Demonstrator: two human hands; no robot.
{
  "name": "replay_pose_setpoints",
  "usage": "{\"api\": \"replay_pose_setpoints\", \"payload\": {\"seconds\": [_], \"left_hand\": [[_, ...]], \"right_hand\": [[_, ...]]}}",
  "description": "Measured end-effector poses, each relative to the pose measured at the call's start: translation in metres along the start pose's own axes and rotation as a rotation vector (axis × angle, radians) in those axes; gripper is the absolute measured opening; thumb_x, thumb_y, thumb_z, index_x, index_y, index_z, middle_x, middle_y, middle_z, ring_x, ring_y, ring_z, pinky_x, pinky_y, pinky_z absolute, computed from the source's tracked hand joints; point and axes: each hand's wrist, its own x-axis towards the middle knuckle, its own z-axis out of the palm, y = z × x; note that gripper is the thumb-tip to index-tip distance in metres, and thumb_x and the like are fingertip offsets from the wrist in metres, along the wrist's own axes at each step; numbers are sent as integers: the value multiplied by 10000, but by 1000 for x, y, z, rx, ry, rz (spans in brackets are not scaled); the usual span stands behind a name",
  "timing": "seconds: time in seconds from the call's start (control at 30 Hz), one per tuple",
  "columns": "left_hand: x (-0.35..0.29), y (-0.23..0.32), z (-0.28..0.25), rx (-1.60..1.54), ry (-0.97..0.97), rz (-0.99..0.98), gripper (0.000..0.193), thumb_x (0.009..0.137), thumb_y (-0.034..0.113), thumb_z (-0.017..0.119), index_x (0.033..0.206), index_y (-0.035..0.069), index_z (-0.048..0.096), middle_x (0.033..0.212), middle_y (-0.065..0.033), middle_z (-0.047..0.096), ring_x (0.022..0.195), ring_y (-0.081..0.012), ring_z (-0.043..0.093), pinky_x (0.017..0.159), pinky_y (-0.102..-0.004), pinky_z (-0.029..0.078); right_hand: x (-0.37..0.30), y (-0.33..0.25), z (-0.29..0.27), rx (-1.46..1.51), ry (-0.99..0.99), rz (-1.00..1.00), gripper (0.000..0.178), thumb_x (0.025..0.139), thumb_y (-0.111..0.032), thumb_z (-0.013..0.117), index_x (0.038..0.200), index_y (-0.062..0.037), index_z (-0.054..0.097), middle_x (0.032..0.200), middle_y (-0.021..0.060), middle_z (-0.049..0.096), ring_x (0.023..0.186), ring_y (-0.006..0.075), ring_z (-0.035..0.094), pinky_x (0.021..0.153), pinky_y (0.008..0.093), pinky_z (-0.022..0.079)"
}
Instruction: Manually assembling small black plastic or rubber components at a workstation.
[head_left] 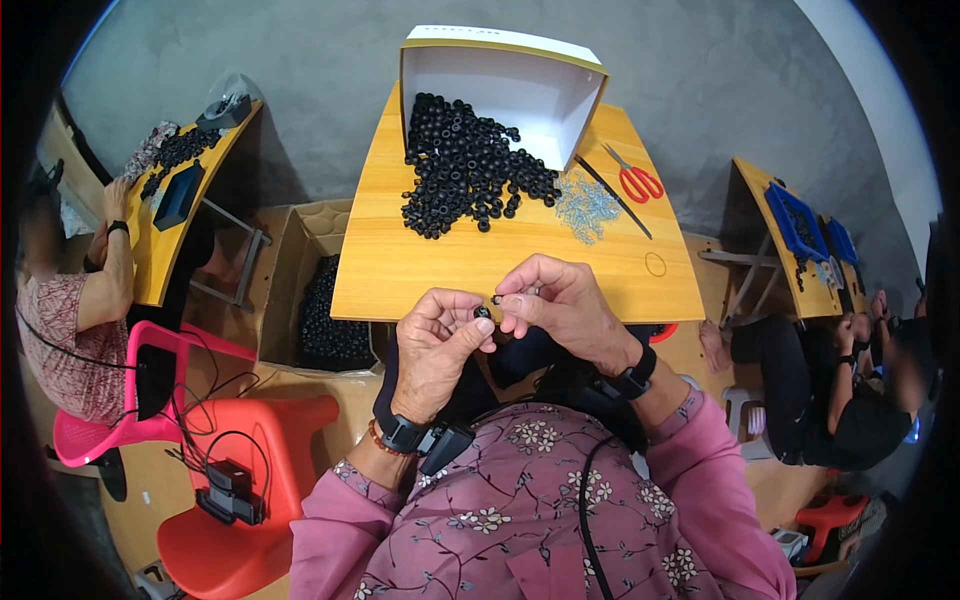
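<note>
Just off the near edge of the table, my left hand (436, 335) is closed, with a small round black part (482, 312) pinched between thumb and fingers. My right hand (560, 305) meets it there, its thumb and forefinger pinched on a tiny dark piece (497, 299) too small to name. Beyond both hands, a heap of similar round black parts (465, 165) spills from a white box (500, 82) lying on its side. To the right of the heap is a pile of small silvery pieces (585, 208).
Red-handled scissors (638, 182), a thin black rod (615, 198) and a rubber band (655, 264) lie on the wooden table (385, 270). A cardboard carton (285, 290) of black parts stands at left, near a red chair (290, 450). People sit at tables on both sides.
</note>
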Motion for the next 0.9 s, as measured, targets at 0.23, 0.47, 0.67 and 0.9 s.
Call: {"api": "replay_pose_setpoints", "payload": {"seconds": [0.23,0.47,0.67,0.9], "left_hand": [[0,2,-1,28,-23,-6,190,899,-19,693,1055,-11,585,915,-79,689,759,-97,656,700,-238,577],[-1,2,-1,55,-26,3,187,897,-19,696,1050,-10,588,919,-75,687,771,-96,658,702,-237,578],[-1,1,-2,52,-21,10,182,894,-25,696,1041,-13,590,925,-76,681,782,-97,659,695,-238,578],[0,2,0,78,-11,8,178,892,-24,699,1032,-11,591,915,-73,683,773,-95,656,686,-233,573]], "right_hand": [[0,-3,3,63,10,21,143,952,-18,624,1072,54,654,803,47,673,702,78,642,630,209,544],[2,-3,3,-9,9,8,140,950,-34,635,1058,49,666,787,41,673,676,70,629,603,193,525],[3,-2,6,-35,-1,2,137,947,-38,639,1050,47,670,778,37,674,675,67,631,600,195,530],[4,-2,7,-76,-15,-23,127,946,-29,634,1035,48,682,781,36,678,677,67,636,603,198,538]]}}
